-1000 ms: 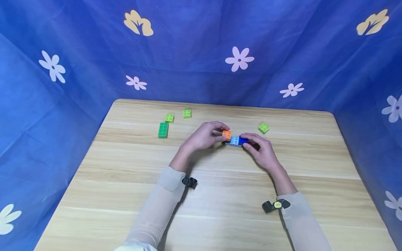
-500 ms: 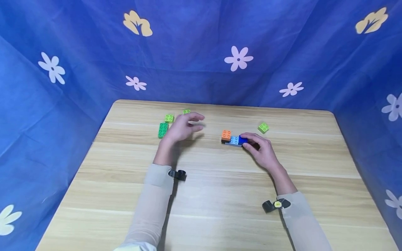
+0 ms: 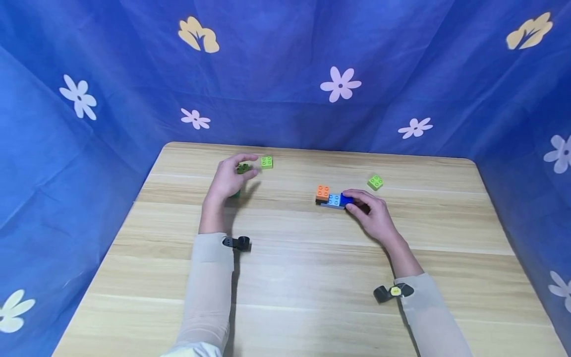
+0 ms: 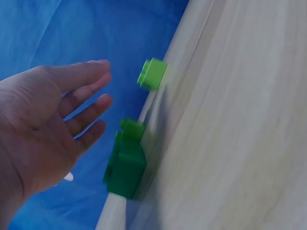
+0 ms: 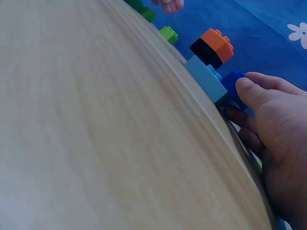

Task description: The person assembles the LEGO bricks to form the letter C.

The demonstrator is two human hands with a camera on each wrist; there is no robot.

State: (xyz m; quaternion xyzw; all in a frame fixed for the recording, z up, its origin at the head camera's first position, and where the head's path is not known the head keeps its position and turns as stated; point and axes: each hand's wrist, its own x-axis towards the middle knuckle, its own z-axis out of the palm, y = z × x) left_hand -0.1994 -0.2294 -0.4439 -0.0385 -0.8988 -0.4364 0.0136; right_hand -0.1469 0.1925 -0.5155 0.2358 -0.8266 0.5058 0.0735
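Observation:
My right hand [image 3: 372, 215] pinches a dark blue brick [image 3: 345, 200] between thumb and fingers. That brick sits at the right end of a light blue brick [image 5: 206, 79] on the table. At the left end, an orange brick [image 3: 323, 191] is stacked on a black brick [image 5: 205, 51]. My left hand [image 3: 227, 177] hovers over the bricks on the left, fingers loosely extended and holding nothing. Beneath it, partly hidden in the head view, are a dark green brick [image 4: 127, 173] and a lime green brick [image 4: 134, 130] beside it.
Another lime green brick [image 3: 266, 162] lies near the back edge, right of my left hand. One more lime brick [image 3: 375, 182] lies behind my right hand. A blue flowered cloth [image 3: 276, 99] surrounds the back and sides of the wooden table [image 3: 303, 297].
My left hand has let go of the orange brick and moved left to above the green bricks. The right hand stays on the dark blue brick.

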